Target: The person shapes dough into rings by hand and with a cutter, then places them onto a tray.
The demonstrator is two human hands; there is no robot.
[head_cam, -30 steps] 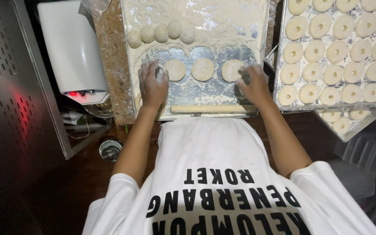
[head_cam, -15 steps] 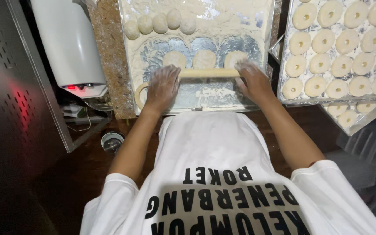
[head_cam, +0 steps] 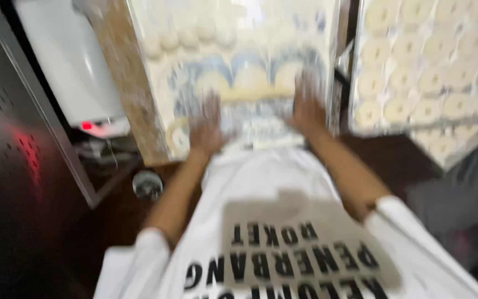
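- Rolling pin (head_cam: pixel 255 95): pale, thin, blurred; on the floured table (head_cam: pixel 156 99), just near of three flat dough rounds (head_cam: pixel 250 77).
- Long axis left to right, one end toward each hand.
- Left hand (head_cam: pixel 206 130) and right hand (head_cam: pixel 307 111): spread flat, palms down, near of the pin.
- Against half a second ago: whole view much more blurred.

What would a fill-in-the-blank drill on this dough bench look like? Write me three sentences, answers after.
1. Both hands, the left hand and the right hand, rest on a ____ pin.
2. The tray of round dough pieces lies to the person's ____.
3. The person's shirt is ____ with black lettering.

Missing words: rolling; right; white
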